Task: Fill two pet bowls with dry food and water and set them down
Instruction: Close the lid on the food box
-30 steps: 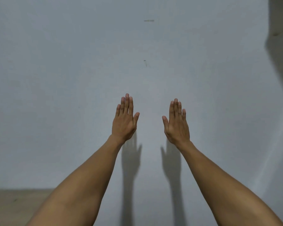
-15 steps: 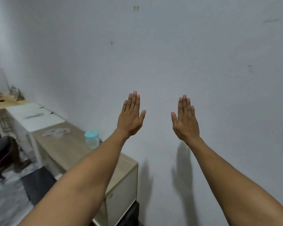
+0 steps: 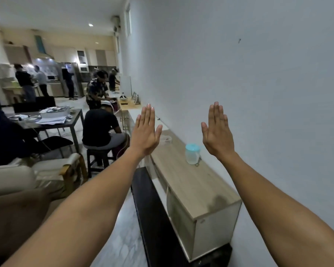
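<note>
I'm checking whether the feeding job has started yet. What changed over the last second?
The view swung left along the wall: a wooden cabinet with a blue-lidded jar on it came into sight, and a seated person beyond. Nothing was taken hold of or let go. The left hand and right hand stayed raised, flat, fingers straight, empty.

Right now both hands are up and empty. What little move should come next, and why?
Probably lower the right hand toward the teal-lidded jug on the wooden cabinet. It and the left hand are raised, flat and empty, and the jug, maybe for the water, stands nearest that hand.
</note>
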